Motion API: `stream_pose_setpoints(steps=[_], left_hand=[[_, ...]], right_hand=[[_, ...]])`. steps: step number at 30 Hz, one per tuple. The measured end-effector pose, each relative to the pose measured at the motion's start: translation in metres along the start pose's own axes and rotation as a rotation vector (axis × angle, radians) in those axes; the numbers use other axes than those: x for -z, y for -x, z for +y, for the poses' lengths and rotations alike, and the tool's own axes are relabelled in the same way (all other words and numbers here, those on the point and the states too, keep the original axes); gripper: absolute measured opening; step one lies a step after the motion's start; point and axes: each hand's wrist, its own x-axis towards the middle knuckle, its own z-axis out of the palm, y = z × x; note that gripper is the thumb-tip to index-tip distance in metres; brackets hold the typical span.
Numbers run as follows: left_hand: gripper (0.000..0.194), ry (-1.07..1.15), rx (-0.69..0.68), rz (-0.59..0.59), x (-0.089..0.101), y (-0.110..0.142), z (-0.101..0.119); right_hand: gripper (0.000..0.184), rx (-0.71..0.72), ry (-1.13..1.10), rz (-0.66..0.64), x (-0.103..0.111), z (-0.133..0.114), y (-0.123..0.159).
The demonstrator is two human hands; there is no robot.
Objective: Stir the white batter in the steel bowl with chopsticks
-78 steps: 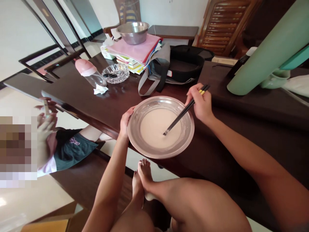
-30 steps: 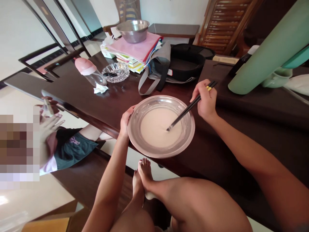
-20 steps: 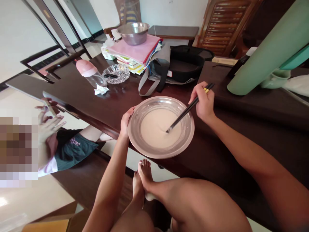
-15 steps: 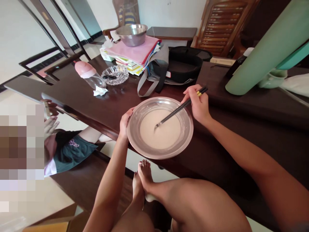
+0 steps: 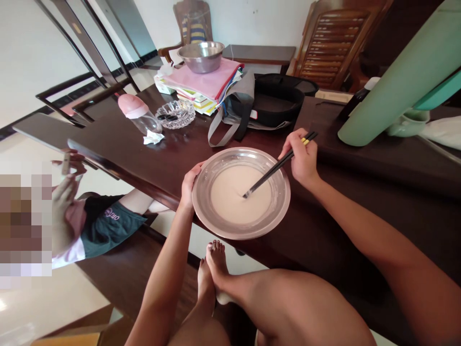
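Observation:
A wide metal bowl rests at the edge of the dark table, tilted slightly toward me. Pale, creamy batter fills its bottom. My left hand grips the bowl's left rim, with most of the fingers hidden beneath and behind it. In my right hand, above the right rim, is a pair of black chopsticks with yellow bands near the top. Their lower tips dip into the batter near its middle, and a small swirl shows beside them.
Behind the bowl lie a grey-black bag, a glass ashtray, a pink-capped bottle and crumpled tissue. A second metal bowl tops stacked books. A green cylinder leans at right. Another person sits at left.
The chopsticks' tips have moved right through the batter, and my right hand has shifted slightly right. My left hand still holds the rim. The view has tilted a little.

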Motion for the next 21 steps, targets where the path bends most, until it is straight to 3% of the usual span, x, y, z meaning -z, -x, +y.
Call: stream_pose_setpoints(steps=[3, 8, 13, 18, 21], left_hand=[[0.037, -0.012, -0.004, 0.005, -0.0001, 0.0004, 0.0004], [0.038, -0.005, -0.002, 0.001, -0.0007, 0.0005, 0.001], [0.035, 0.021, 0.006, 0.003, -0.001, 0.0008, 0.0011], [0.037, 0.001, -0.002, 0.007, -0.0016, 0.0013, 0.0018], [0.037, -0.011, -0.006, -0.001, -0.0014, 0.001, 0.0018]], right_hand=[[0.034, -0.003, 0.038, -0.094, -0.0011, -0.0013, 0.0014], [0.036, 0.017, 0.009, 0.029, 0.0007, -0.0015, -0.0005], [0.034, -0.004, 0.01, -0.105, -0.0011, -0.001, 0.0011], [0.037, -0.006, -0.001, 0.022, -0.0005, -0.0021, 0.0006], [0.035, -0.017, 0.0, -0.095, -0.0017, -0.0022, 0.0024]])
